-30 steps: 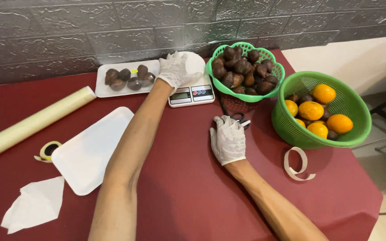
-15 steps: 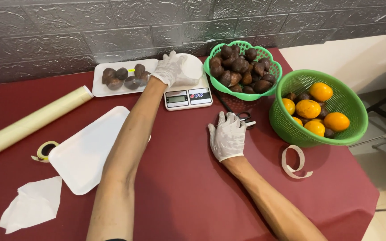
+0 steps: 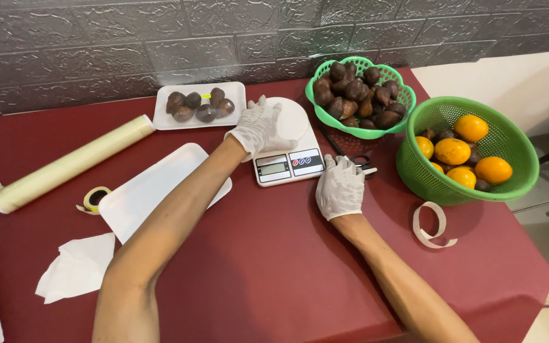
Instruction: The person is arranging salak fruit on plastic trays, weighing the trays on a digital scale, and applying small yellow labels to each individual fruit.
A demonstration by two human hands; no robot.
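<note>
Both my hands wear white gloves. My left hand (image 3: 258, 127) rests on the left side of a white kitchen scale (image 3: 297, 124), fingers spread over its round platform, gripping nothing that I can see. Just behind that hand sits a white foam tray (image 3: 236, 92) with several dark brown fruits (image 3: 199, 105). My right hand (image 3: 340, 187) lies flat and open on the red table, right of the scale's display. Black scissors (image 3: 365, 162) lie just beyond its fingertips.
A small green basket (image 3: 408, 95) of brown fruits and a larger green basket (image 3: 516, 146) with oranges stand at the right. An empty foam tray (image 3: 141, 197), cling-film roll (image 3: 71, 165), tape roll (image 3: 95, 197), white paper (image 3: 77, 270) and a tape strip (image 3: 432, 225) lie around.
My left hand has drawn back from the edge of the fruit tray onto the scale. My right hand has stayed on the table. The view has shifted slightly.
</note>
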